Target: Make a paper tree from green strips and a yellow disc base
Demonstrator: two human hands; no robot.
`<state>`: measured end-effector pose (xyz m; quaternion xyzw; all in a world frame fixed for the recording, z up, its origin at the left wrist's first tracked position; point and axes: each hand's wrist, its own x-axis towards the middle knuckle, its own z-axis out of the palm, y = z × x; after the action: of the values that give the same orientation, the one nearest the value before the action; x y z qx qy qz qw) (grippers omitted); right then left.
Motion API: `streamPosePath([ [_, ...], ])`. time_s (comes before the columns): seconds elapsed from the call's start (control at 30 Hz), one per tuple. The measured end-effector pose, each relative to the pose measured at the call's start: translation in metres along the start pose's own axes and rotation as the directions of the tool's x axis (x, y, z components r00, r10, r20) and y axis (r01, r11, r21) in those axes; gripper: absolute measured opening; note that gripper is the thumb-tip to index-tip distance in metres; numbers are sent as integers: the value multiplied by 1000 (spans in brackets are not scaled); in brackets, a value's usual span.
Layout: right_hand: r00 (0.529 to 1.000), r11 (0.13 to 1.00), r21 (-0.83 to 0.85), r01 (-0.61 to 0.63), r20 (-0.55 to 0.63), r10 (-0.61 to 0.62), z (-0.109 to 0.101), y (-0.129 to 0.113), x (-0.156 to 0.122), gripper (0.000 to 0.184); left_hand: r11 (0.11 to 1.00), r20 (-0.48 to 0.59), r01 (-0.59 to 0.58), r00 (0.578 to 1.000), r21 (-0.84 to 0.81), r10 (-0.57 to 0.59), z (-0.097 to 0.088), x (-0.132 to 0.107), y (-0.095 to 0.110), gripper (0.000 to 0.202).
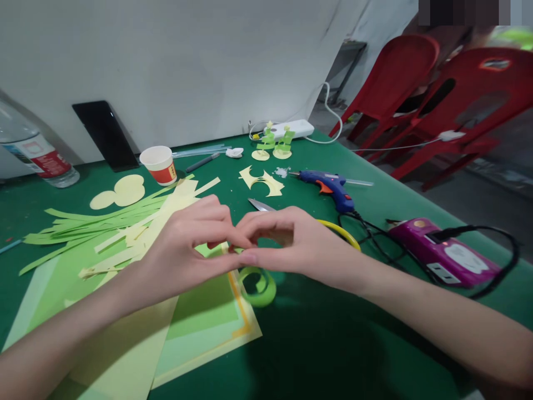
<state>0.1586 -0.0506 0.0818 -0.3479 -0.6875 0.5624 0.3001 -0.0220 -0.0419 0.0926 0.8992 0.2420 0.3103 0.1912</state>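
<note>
My left hand point(187, 244) and my right hand point(287, 239) meet fingertip to fingertip above the green table point(333, 344). Both pinch the top of a green paper strip point(258, 286) that curls into a loop below them. The fingers of each hand are pressed together on the strip. Under the hands lie stacked green and yellow paper sheets point(200, 328). Scissors point(266, 206) with a yellow handle sit just behind my right hand, partly hidden.
Cut paper strips point(104, 228) and yellow circles point(122, 191) lie left. A paper cup point(159, 165), bottle point(37, 153), phone point(106, 134), blue glue gun point(328, 186), two small paper trees point(275, 143), purple device point(445, 253) with cables, and red chairs point(437, 94) surround.
</note>
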Motion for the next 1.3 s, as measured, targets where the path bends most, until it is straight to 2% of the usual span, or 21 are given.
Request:
streamPosePath([
  [0.07, 999, 1000, -14, -1, 42, 1, -4, -1, 0, 11, 998, 62, -45, 997, -41, 48, -1, 1, 1, 9],
  [0.13, 997, 999, -32, -5, 71, 7, -6, -1, 1, 12, 995, 74, -71, 994, -65, 76, 0, 2, 1, 12],
  [0.27, 999, 999, -41, -9, 44, 10, -4, 0, 2, 13, 1000, -23, -14, 1000, -15, 13, 3, 1, 0, 14],
  [0.33, 1000, 999, -52, 10, 21, -9, -2, 1, 2, 12, 1000, -38, 6, 999, 7, -6, 3, 1, -1, 13],
  [0.43, 999, 995, -86, 42, 16, -41, -5, 0, 2, 10, 1000, 29, -27, 999, -4, 27, 1, 1, -1, 6],
  [0.53, 998, 990, -129, 52, 43, -47, -8, -2, 1, 10, 997, 72, -57, 996, -56, 61, -1, 2, -1, 10],
  [0.6, 997, 987, -147, 64, 43, -59, -7, -2, 0, 10, 998, 47, -27, 998, -59, 30, 0, 2, -1, 9],
  [0.73, 992, 972, -205, 115, -36, -125, -2, -1, -1, 9, 997, -31, 80, 996, -8, -80, 4, 2, -1, 14],
  [0.87, 994, 977, -190, 96, -39, -105, -1, -1, -1, 10, 999, -98, 20, 995, 28, -17, 6, 1, -2, 12],
  [0.93, 997, 988, -140, 72, -8, -74, -3, -1, 0, 10, 999, -64, -36, 997, 25, 37, 5, 1, -2, 9],
  [1.03, 998, 996, -74, 42, 47, -39, -7, -1, 0, 10, 995, 54, -92, 994, -29, 93, 1, 2, -1, 9],
  [1.1, 997, 998, -50, 29, 69, -25, -8, -2, 0, 10, 992, 78, -114, 990, -51, 118, 0, 3, 0, 12],
  [1.17, 997, 999, -40, 17, 70, -15, -6, -2, -1, 10, 993, 49, -111, 993, -31, 112, 0, 3, 0, 13],
  [1.3, 1000, 998, -56, 6, 13, -5, -2, -2, -1, 10, 999, -51, -22, 998, 23, 23, 4, 1, 0, 14],
])
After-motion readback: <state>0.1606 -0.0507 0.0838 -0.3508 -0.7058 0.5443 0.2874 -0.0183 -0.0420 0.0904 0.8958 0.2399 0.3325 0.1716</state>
